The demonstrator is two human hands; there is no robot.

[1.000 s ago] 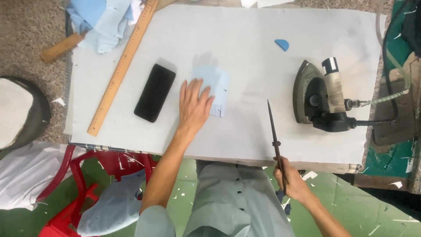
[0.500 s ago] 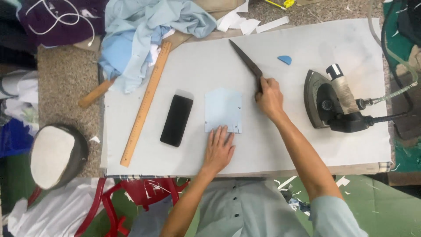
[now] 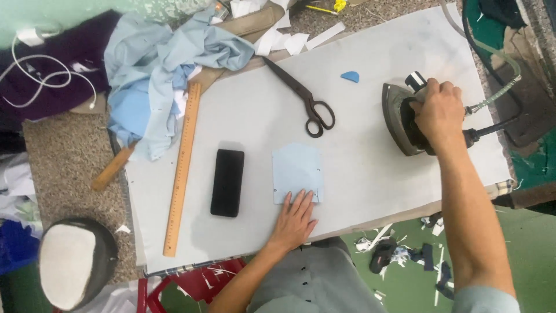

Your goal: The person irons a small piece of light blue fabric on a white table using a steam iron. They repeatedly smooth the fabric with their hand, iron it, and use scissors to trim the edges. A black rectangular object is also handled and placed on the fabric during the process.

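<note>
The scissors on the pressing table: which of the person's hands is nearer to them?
Left, by a small margin. The left hand lies flat on the light blue fabric piece, below the scissors. The right hand grips the iron, well off to their right.

A white padded board [image 3: 359, 168] carries everything, with the phone [image 3: 227, 182] as landmark. Just left of the phone lies a wooden ruler [image 3: 182, 168], running lengthwise. Just right of it lies a light blue fabric piece [image 3: 296, 168]. Up and right of the phone lie dark scissors [image 3: 301, 97], then a small blue chalk [image 3: 350, 76]. Far right stands an iron [image 3: 405, 119]. Up and left, crumpled blue cloth [image 3: 162, 64] overlaps the board's corner.
</note>
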